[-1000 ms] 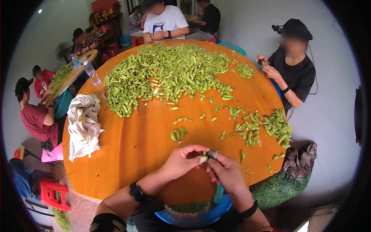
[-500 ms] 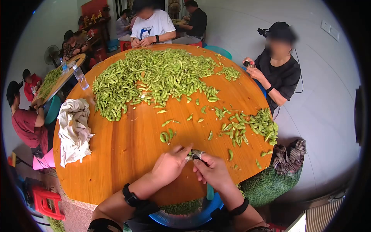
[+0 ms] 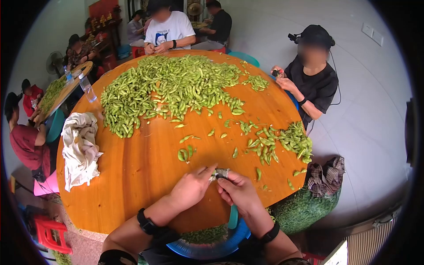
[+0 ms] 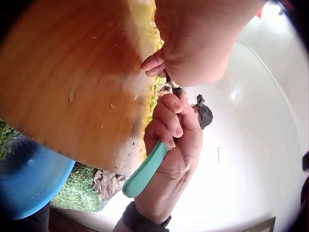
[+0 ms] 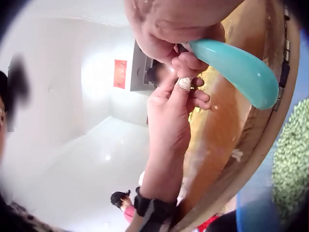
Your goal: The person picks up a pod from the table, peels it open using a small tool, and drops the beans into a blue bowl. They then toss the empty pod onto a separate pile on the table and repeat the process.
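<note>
Over the near edge of the round table, my left hand [image 3: 191,189] and right hand [image 3: 240,191] meet at the fingertips. My right hand grips a tool by its teal handle [image 5: 241,70]; its working end is hidden by the fingers. The left fingers pinch a small green soybean pod [image 3: 213,173], mostly covered by both hands. A pale wrap [image 5: 184,84] covers the left thumb tip, and greyish wrapping [image 3: 223,172] shows at the right fingertips. A few loose pods [image 3: 186,154] lie just beyond the hands.
A big heap of pods [image 3: 172,88] covers the far table [image 3: 132,185], with a smaller pile [image 3: 295,141] at right. A white cloth [image 3: 81,150] and water bottle [image 3: 87,87] stand left. Below the edge sits a blue basin [image 3: 185,251] of shelled beans. People sit around.
The head view has swung, shifting the table and hands left in the picture. The left fingers have extended over the pod against the right fingertips; both hands stay together.
</note>
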The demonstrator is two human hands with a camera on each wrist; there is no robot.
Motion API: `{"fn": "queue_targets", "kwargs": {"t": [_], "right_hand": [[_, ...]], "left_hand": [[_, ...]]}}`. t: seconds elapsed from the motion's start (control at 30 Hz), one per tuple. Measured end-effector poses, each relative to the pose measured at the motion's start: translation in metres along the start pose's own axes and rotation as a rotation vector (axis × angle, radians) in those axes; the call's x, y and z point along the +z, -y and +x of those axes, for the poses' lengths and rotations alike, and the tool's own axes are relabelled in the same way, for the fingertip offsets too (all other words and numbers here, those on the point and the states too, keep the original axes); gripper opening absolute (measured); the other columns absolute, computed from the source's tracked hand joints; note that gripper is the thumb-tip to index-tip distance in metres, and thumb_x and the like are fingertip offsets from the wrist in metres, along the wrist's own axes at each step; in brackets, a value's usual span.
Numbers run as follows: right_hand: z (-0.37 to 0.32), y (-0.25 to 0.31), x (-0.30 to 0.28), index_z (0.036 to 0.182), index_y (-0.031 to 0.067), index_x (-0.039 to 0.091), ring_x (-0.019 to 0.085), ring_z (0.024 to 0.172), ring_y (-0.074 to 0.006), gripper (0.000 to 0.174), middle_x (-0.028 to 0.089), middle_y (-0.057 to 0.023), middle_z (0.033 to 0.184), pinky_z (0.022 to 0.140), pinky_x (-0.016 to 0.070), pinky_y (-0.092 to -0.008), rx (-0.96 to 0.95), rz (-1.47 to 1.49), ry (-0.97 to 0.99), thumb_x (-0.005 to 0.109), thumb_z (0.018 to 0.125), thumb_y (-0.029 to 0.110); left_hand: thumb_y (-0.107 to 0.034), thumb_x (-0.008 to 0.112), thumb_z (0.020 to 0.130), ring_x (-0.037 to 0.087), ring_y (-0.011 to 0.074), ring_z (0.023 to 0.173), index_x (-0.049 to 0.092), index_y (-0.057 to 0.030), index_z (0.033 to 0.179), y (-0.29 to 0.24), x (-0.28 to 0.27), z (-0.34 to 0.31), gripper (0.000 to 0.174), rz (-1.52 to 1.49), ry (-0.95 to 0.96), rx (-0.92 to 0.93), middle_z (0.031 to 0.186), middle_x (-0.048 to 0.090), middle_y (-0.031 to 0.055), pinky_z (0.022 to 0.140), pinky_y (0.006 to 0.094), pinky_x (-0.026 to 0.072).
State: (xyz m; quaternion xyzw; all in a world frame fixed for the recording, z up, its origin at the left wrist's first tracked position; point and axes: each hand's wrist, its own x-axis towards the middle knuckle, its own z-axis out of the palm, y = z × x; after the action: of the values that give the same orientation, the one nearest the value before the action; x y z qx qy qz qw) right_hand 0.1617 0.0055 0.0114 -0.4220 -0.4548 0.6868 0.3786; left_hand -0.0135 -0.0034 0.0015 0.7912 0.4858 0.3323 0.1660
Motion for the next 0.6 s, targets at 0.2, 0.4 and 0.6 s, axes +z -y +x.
{"fn": "queue_targets", "kwargs": {"t": [0.2, 0.4, 0.6], "right_hand": [[0.007, 0.013, -0.008, 0.097, 0.0071, 0.06, 0.041, 0.045, -0.0061, 0.008, 0.055, -0.0012, 0.067, 0.037, 0.0286, -0.0209, 0.197, 0.283, 0.085, 0.056, 0.093, 0.012], [0.015, 0.016, -0.011, 0.097, 0.0035, 0.06, 0.042, 0.045, -0.0066, 0.011, 0.056, -0.002, 0.069, 0.037, 0.028, -0.0204, 0.173, 0.395, 0.19, 0.056, 0.092, 0.012], [0.008, 0.028, -0.006, 0.105, 0.0023, 0.063, 0.046, 0.047, -0.0071, 0.016, 0.059, -0.0036, 0.071, 0.037, 0.0297, -0.0203, 0.067, 0.108, 0.115, 0.057, 0.092, 0.011]], "left_hand": [[0.009, 0.047, 0.083, 0.064, 0.0263, 0.07, 0.047, -0.0049, 0.133, 0.002, -0.008, 0.004, 0.052, -0.3, 0.048, -0.017, 0.097, 0.06, 0.017, 0.067, 0.0353, 0.0536], [0.017, 0.041, 0.082, 0.06, 0.0149, 0.073, 0.044, -0.0094, 0.139, 0.016, 0.0, 0.007, 0.063, -0.559, 0.019, 0.014, 0.1, 0.056, 0.0104, 0.07, 0.0272, 0.0514], [0.007, 0.042, 0.093, 0.057, 0.0112, 0.073, 0.044, -0.0084, 0.139, 0.02, -0.002, 0.007, 0.049, -0.704, 0.064, -0.074, 0.093, 0.058, 0.0048, 0.069, 0.0248, 0.0496]]}}
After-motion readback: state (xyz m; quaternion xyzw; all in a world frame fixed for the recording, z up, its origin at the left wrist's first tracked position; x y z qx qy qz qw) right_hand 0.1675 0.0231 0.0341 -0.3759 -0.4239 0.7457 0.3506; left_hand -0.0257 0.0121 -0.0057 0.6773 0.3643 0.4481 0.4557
